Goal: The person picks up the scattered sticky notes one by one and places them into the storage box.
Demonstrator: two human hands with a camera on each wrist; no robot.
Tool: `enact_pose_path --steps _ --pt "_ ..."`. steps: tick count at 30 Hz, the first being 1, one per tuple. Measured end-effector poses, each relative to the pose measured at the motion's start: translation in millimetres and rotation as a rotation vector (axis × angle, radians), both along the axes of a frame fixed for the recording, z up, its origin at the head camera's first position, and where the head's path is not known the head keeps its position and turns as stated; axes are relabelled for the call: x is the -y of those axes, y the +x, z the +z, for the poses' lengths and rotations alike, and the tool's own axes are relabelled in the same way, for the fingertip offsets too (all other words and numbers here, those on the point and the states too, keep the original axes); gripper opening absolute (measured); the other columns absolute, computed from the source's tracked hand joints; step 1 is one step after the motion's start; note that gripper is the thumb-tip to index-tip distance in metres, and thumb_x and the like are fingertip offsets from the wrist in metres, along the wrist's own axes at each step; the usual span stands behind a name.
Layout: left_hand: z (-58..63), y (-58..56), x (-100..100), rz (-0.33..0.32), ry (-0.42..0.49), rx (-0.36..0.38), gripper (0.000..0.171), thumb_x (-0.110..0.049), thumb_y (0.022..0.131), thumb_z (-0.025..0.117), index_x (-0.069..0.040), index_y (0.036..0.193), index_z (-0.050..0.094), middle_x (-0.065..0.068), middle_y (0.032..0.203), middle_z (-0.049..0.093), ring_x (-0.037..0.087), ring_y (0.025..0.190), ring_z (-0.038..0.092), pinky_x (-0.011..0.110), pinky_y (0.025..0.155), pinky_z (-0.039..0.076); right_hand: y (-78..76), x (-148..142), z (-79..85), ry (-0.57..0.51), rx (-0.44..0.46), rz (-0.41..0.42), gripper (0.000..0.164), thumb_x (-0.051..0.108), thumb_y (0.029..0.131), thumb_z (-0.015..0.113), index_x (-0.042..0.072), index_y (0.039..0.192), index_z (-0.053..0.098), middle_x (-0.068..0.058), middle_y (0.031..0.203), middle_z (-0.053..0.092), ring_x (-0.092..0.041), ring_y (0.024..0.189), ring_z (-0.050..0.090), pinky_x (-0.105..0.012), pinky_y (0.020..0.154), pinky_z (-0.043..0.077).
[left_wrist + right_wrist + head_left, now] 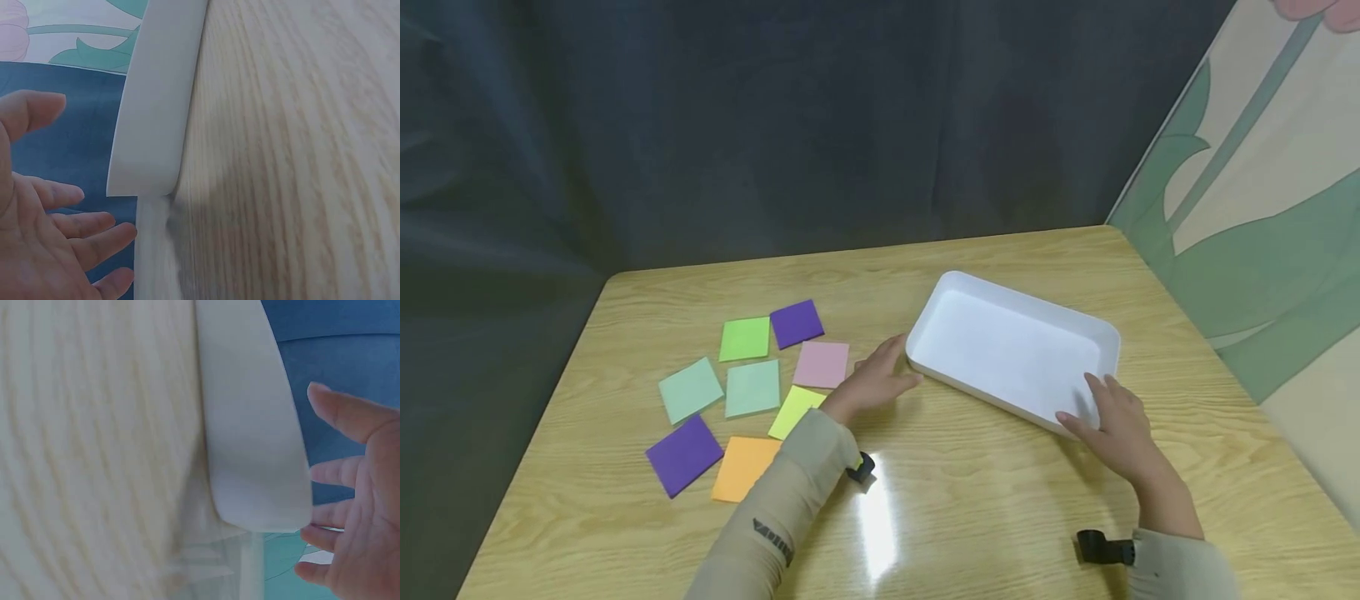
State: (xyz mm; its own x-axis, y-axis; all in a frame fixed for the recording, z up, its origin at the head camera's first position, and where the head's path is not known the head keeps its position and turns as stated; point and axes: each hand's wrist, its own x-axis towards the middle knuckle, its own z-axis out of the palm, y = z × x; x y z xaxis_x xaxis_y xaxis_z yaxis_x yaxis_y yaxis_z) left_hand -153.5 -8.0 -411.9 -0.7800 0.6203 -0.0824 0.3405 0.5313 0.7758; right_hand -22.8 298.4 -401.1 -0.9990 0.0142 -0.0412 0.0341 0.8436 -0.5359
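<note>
A white rectangular tray (1011,350) lies at an angle on the wooden table, with nothing in it. Beside its left corner is my left hand (877,379), thumb and fingers spread; in the left wrist view this hand (47,240) appears just off the tray's side wall (153,106). My right hand (1116,429) is at the tray's near right corner, its fingers reaching by the rim. Seen from the right wrist, that hand (369,506) has extended fingers close to the tray wall (250,425); whether they touch it I cannot tell.
Several square paper notes lie left of the tray: purple (685,455), mint green (752,388), bright green (745,339), pink (822,365), yellow (795,410) and orange (745,468). My left forearm partly covers the yellow and orange ones. A dark curtain (820,125) hangs behind the table.
</note>
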Motion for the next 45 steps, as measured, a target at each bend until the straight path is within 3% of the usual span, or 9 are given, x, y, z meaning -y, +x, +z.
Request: enact_pose_path --steps 7,17,25,34,45 --pt "-2.9 -2.1 -5 0.013 0.0 0.015 0.069 -0.033 0.085 0.05 -0.012 0.139 0.012 0.015 0.144 0.02 0.028 0.128 0.016 0.067 0.097 0.008 -1.0 -4 -8.4 -0.036 0.0 -0.076 0.083 0.036 0.085 0.051 -0.012 0.131 0.002 -0.047 0.13 0.001 -0.064 0.112 0.004 -0.076 0.086 0.014" --pt "-6.3 -3.3 -12 0.039 0.019 0.069 0.072 -0.03 0.085 0.05 -0.004 0.137 0.009 0.019 0.144 0.017 0.026 0.128 0.016 0.042 0.105 0.016 -2.6 -7 -20.5 -0.193 -0.044 -0.093 0.087 0.025 0.086 0.054 -0.01 0.129 -0.013 -0.045 0.132 -0.002 -0.055 0.12 0.002 -0.068 0.095 0.01" --pt "-10.2 -4.1 -15 0.079 -0.001 0.081 0.071 -0.029 0.085 0.049 -0.001 0.137 0.01 0.02 0.143 0.019 0.028 0.128 0.017 0.043 0.104 0.018 -2.2 -7 -21.0 -0.13 0.114 -0.173 0.086 0.031 0.088 0.048 -0.007 0.128 -0.018 -0.044 0.131 -0.003 -0.056 0.117 0.008 -0.067 0.094 0.017" --pt "-11.5 -1.7 -17 0.112 -0.014 0.061 0.069 -0.029 0.085 0.048 -0.003 0.137 0.013 0.019 0.141 0.023 0.029 0.126 0.023 0.044 0.103 0.022 -3.4 -6 -19.1 -0.129 0.124 -0.173 0.08 0.009 0.082 0.046 -0.01 0.127 -0.017 -0.045 0.131 -0.002 -0.056 0.117 0.008 -0.065 0.097 0.015" --pt "-12.3 0.0 -14 0.141 -0.022 0.038 0.067 -0.022 0.084 0.05 -0.002 0.137 0.014 0.023 0.134 0.029 0.031 0.121 0.031 0.043 0.101 0.026 -1.9 -4 -19.0 -0.144 0.128 -0.154 0.08 0.006 0.079 0.045 -0.008 0.127 -0.017 -0.043 0.132 -0.004 -0.055 0.118 0.006 -0.065 0.097 0.013"
